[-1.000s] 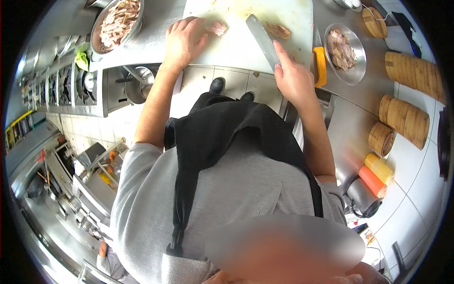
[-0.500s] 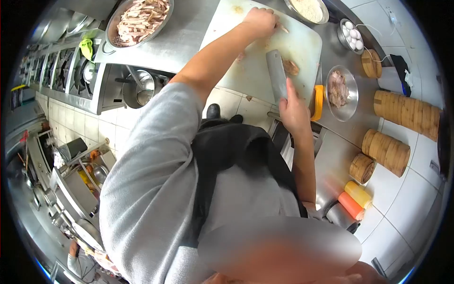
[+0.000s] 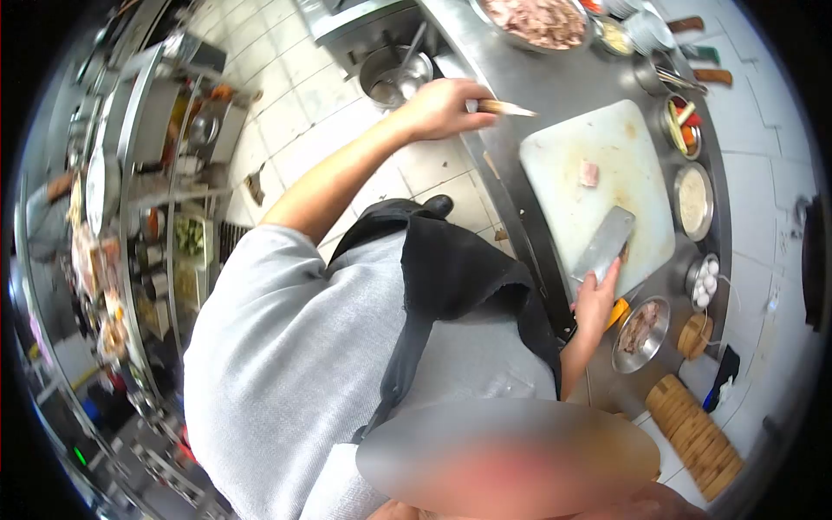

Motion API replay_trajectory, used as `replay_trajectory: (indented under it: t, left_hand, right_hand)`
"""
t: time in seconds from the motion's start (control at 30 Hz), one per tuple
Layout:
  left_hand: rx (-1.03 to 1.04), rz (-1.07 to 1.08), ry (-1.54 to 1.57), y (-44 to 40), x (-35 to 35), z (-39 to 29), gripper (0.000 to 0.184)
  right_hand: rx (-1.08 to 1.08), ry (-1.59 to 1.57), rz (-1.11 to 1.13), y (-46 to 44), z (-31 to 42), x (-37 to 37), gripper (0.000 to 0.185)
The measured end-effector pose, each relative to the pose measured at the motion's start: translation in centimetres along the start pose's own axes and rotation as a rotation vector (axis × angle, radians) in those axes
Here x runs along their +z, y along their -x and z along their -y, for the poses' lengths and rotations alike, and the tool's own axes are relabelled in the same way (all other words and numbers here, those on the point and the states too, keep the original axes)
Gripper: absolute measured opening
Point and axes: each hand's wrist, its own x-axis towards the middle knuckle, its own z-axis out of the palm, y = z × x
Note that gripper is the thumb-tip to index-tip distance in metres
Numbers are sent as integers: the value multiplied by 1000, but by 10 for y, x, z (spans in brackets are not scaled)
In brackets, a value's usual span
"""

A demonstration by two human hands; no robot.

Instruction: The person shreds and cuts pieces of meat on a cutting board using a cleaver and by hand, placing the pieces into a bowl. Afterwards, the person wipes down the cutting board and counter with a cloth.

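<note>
My left hand (image 3: 452, 109) is closed around a pale strip of meat (image 3: 504, 107), in the air beyond the near edge of the counter. Part of the strip is hidden by my fingers. My right hand (image 3: 594, 299) grips a cleaver (image 3: 607, 243), its broad blade low over the white cutting board (image 3: 555, 147). Beside the blade, a brownish bit of meat (image 3: 625, 252) is partly covered. A small pink piece of meat (image 3: 589, 173) lies on the board between the two hands.
A large bowl of sliced meat (image 3: 537, 22) stands at the top. Along the wall side are vegetables (image 3: 685, 126), a bowl of pale crumbs (image 3: 694, 202) and eggs (image 3: 707, 282). Another meat bowl (image 3: 641, 335) and bamboo steamers (image 3: 693, 433) sit lower right. A pot (image 3: 394, 78) is at upper left.
My left hand has left the board and swung out to the left with the meat strip. My right hand keeps the cleaver at the board. The whole view has turned.
</note>
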Motion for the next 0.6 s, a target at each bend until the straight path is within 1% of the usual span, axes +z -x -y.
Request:
replay_trajectory:
  t: [0.03,0.07,0.1,0.13,0.17,0.2,0.23,0.3,0.33,0.37,0.4,0.43,0.47,0.5,0.53,0.6]
  left_hand:
    - [-221,66,-46,34,-2,25,41]
    - [-334,73,-72,73,4,65,40]
    - [-533,164,-219,117,5,90,42]
    - [-734,249,-252,164,17,130,46]
    - [-787,171,-277,220,26,151,53]
    - [-876,268,-310,273,28,170,54]
    - [-1024,336,-331,320,27,170,54]
    - [-1218,539,-471,409,28,171,55]
    - [-1272,544,-483,459,33,177,54]
    - [-1322,551,-493,494,35,178,54]
    - [-1415,576,-435,499,23,160,53]
    - [-1505,602,-369,503,16,151,53]
    - [-1495,477,-408,503,13,143,51]
    - [-1557,445,-323,499,7,149,52]
    - [-1545,419,-300,499,2,162,51]
    - [-1549,361,-262,493,-4,172,50]
  right_hand:
    - [106,-73,68,11,19,-12,69]
    - [17,-165,30,3,2,-6,69]
    - [0,-158,42,5,-3,-7,69]
    - [-41,-214,8,5,-5,-8,69]
    - [-91,-276,-16,2,-1,-6,68]
    - [-92,-332,-10,8,8,-9,68]
    - [-116,-381,-19,5,5,-6,68]
    - [-265,-473,38,12,16,-5,68]
    - [-301,-486,64,17,26,-5,68]
    - [-286,-417,139,25,37,-6,68]
    - [-270,-339,211,31,46,-4,68]
    - [-300,-339,231,35,53,5,68]
    - [-355,-313,309,39,58,16,67]
    - [-407,-280,386,41,64,26,67]
    - [-384,-171,486,38,72,35,64]
    - [-723,-33,455,23,76,78,63]
